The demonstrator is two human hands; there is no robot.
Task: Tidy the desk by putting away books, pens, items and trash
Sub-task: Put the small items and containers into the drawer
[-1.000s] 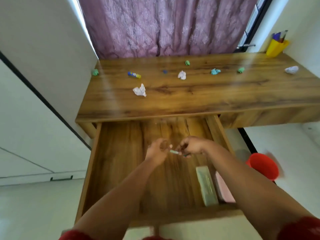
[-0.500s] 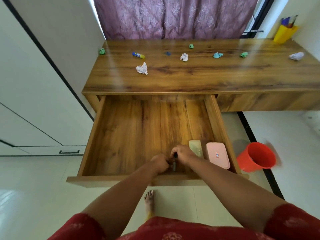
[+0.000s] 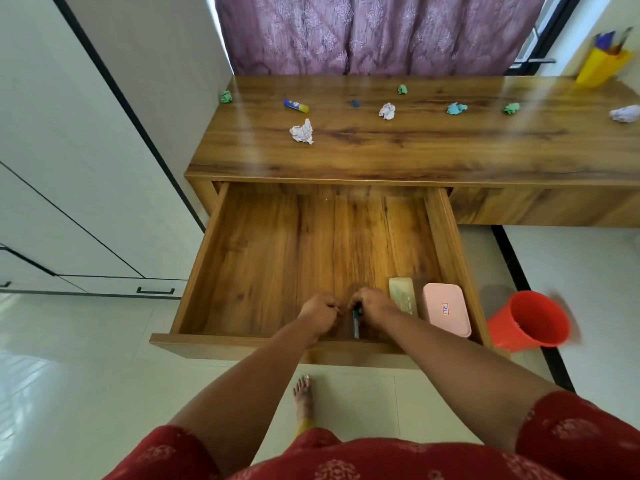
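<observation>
The wooden drawer (image 3: 204, 258) under the desk (image 3: 415, 147) stands pulled out. Both my hands are inside it near the front wall. My right hand (image 3: 372, 306) grips the top of a slim green and white pen (image 3: 356, 325) that points toward the front wall. My left hand (image 3: 320, 313) sits just left of it with fingers curled; I cannot see anything in it. A pale green case (image 3: 401, 294) and a pink box (image 3: 446, 308) lie in the drawer's right front corner. Several crumpled paper balls, such as a white one (image 3: 302, 131), and a blue-yellow glue stick (image 3: 296, 105) lie on the desk.
An orange-red bucket (image 3: 528, 322) stands on the floor right of the drawer. A yellow pen holder (image 3: 601, 67) sits at the desk's far right corner. White cabinets line the left side. My bare foot (image 3: 303, 396) is on the tiles below the drawer front.
My hands, holding the pen, moved from the drawer's middle to its front wall; the pen turned from sideways to pointing lengthwise at the front. The camera view rose and tilted down.
</observation>
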